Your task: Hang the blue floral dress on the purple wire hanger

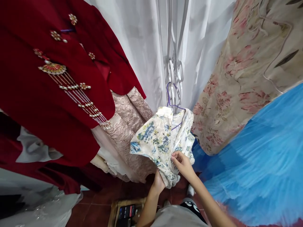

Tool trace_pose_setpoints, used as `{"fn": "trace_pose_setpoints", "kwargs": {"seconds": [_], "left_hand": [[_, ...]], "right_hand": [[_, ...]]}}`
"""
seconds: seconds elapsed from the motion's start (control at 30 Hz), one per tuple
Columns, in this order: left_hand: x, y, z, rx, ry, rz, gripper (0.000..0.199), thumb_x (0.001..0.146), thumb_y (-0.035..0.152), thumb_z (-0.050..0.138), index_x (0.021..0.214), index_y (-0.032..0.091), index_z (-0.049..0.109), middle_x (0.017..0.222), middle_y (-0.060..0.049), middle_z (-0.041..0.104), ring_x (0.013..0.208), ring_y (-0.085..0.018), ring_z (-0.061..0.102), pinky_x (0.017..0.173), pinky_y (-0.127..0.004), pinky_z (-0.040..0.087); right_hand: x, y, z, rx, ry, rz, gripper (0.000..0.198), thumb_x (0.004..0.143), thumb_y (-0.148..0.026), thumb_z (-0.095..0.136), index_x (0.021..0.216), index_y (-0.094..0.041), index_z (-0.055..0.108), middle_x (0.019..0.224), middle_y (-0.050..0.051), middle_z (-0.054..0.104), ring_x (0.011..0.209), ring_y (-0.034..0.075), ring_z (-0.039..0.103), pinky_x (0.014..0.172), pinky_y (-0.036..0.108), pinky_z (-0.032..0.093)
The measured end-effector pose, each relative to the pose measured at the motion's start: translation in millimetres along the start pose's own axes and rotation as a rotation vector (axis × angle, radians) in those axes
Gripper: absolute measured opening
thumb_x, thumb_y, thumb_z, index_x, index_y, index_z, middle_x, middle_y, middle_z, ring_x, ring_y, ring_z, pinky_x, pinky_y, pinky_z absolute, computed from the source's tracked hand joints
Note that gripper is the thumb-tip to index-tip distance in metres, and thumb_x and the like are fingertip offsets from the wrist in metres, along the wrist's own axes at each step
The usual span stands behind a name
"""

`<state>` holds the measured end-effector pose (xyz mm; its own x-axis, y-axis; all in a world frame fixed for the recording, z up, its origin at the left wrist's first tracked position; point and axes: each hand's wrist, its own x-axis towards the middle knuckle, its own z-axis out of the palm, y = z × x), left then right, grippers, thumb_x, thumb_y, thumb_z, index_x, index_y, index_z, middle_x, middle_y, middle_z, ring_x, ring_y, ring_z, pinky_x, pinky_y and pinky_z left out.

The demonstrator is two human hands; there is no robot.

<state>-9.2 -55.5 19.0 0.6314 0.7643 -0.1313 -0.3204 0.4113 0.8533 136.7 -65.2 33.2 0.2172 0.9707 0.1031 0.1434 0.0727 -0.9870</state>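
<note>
A cream shirt with blue and green flowers point(151, 135) hangs in front of me from a purple hanger point(168, 94). My right hand point(181, 162) is closed in a pinch at the front edge of the shirt, near its lower middle. At the shirt's lower left side, my left hand point(159, 182) touches the cloth from below. The fingers of that hand are hidden behind the fabric. The hanger hooks into a chain of white rings point(181, 71).
A dark red jacket with a beaded tassel point(55, 68) hangs at left over a pink textured dress point(123, 119). A beige floral garment point(227, 97) and blue tulle point(255, 151) fill the right. White curtains point(139, 41) hang behind. A wooden box point(114, 211) stands on the tiled floor.
</note>
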Motion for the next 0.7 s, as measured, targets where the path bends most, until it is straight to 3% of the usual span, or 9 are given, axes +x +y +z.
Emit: {"fn": "trace_pose_setpoints", "kwargs": {"seconds": [0.1,0.17,0.23,0.4,0.47,0.53,0.6,0.63,0.7], "left_hand": [[-24.1,-15.8,-24.2,-0.051,0.117,0.054,0.105,0.061,0.095,0.056,0.134,0.021,0.063,0.143,-0.016,0.060,0.141,-0.040,0.045,0.119,-0.057,0.037],[-34.9,-15.3,-29.6,0.111,0.141,0.050,0.095,0.060,0.078,0.077,0.134,0.019,0.063,0.145,-0.015,0.059,0.143,-0.038,0.044,0.124,-0.053,0.029],[-39.3,-9.7,-27.5,0.272,0.248,0.088,0.076,0.067,0.055,0.084,0.132,0.021,0.064,0.143,-0.013,0.061,0.144,-0.035,0.045,0.125,-0.050,0.027],[-37.3,1.3,-28.3,0.368,0.597,0.200,0.051,0.078,0.041,0.074,0.122,0.017,0.064,0.122,-0.014,0.071,0.124,-0.032,0.063,0.110,-0.045,0.046],[-38.1,4.2,-33.8,0.451,0.759,0.378,0.052,0.081,0.040,0.072,0.125,0.016,0.059,0.124,-0.015,0.067,0.118,-0.030,0.065,0.104,-0.043,0.050],[-39.6,8.7,-35.0,0.608,0.928,0.697,0.050,0.083,0.037,0.071,0.126,0.017,0.053,0.128,-0.016,0.061,0.120,-0.027,0.061,0.104,-0.041,0.048],[-39.5,14.2,-27.9,0.807,0.879,0.926,0.038,0.086,0.030,0.070,0.119,0.019,0.054,0.121,-0.013,0.061,0.116,-0.024,0.060,0.103,-0.039,0.048],[-38.2,16.7,-21.3,0.907,0.747,0.941,0.031,0.086,0.026,0.068,0.113,0.019,0.056,0.114,-0.011,0.062,0.111,-0.023,0.061,0.100,-0.038,0.049],[-33.1,19.9,-4.6,1.031,0.440,0.813,0.017,0.088,0.021,0.062,0.105,0.019,0.058,0.100,-0.008,0.065,0.098,-0.021,0.064,0.089,-0.033,0.052]], "right_hand": [[2.4,-5.6,13.3,-0.160,0.007,0.019,0.026,0.089,-0.046,0.061,0.093,-0.021,0.056,0.062,-0.003,0.058,0.054,0.017,0.056,0.054,0.028,0.039],[-0.2,-12.1,20.5,-0.278,0.001,0.032,0.023,0.091,-0.045,0.058,0.089,-0.022,0.055,0.057,-0.004,0.055,0.053,0.018,0.056,0.054,0.027,0.036],[-5.9,-18.4,24.9,-0.362,-0.016,0.032,0.025,0.093,-0.045,0.055,0.084,-0.022,0.055,0.055,-0.004,0.055,0.052,0.018,0.056,0.054,0.027,0.035],[-25.8,-28.9,16.6,-0.396,-0.126,-0.099,0.030,0.098,-0.047,0.049,0.083,-0.022,0.056,0.056,-0.002,0.057,0.052,0.017,0.056,0.054,0.026,0.035],[-30.0,-33.8,6.0,-0.437,-0.167,-0.191,0.031,0.100,-0.047,0.048,0.087,-0.021,0.058,0.059,-0.002,0.060,0.054,0.016,0.057,0.056,0.026,0.037],[-29.6,-41.4,-5.8,-0.536,-0.228,-0.290,0.031,0.102,-0.045,0.047,0.087,-0.020,0.060,0.060,-0.001,0.061,0.054,0.016,0.057,0.057,0.025,0.036],[-25.2,-52.0,-16.2,-0.663,-0.332,-0.392,0.031,0.103,-0.042,0.046,0.088,-0.019,0.061,0.061,0.000,0.062,0.053,0.015,0.058,0.056,0.025,0.034],[-22.1,-58.3,-20.2,-0.727,-0.388,-0.446,0.031,0.104,-0.040,0.045,0.088,-0.019,0.061,0.061,0.001,0.063,0.053,0.015,0.058,0.055,0.026,0.032],[-14.5,-72.1,-26.1,-0.839,-0.490,-0.557,0.032,0.105,-0.038,0.043,0.088,-0.018,0.060,0.062,0.003,0.064,0.053,0.015,0.058,0.055,0.027,0.030]]}}
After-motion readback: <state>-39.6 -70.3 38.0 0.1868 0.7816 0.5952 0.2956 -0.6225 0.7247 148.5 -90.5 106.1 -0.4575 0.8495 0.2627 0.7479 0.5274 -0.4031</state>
